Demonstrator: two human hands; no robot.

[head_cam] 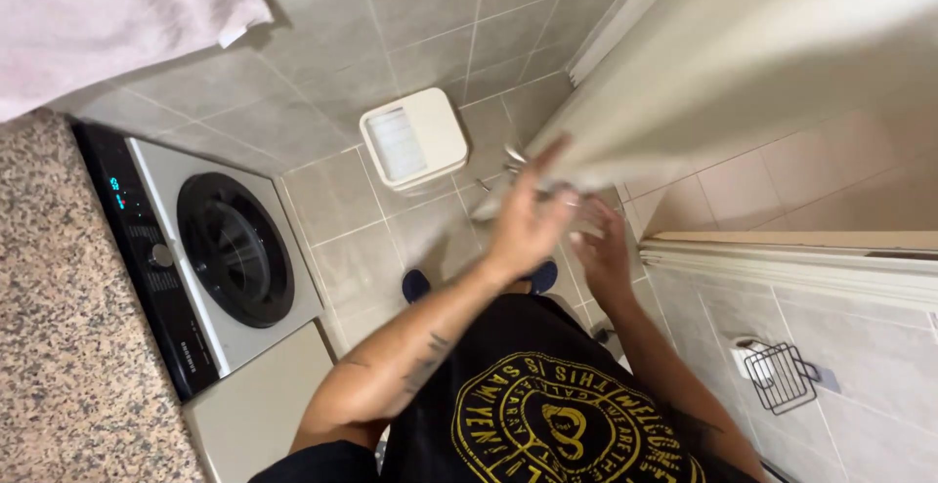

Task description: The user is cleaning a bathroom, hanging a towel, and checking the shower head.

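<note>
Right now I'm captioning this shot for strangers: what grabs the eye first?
Both hands, left and right, meet at centre on the edge of a blurred beige shower curtain sweeping in from top right. At left sits a white front-loading washing machine with a round black door; a small white lidded bin stands on the grey tiled floor.

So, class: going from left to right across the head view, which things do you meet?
Granite counter → washing machine → white pedal bin → left hand → right hand → wire soap basket.
</note>
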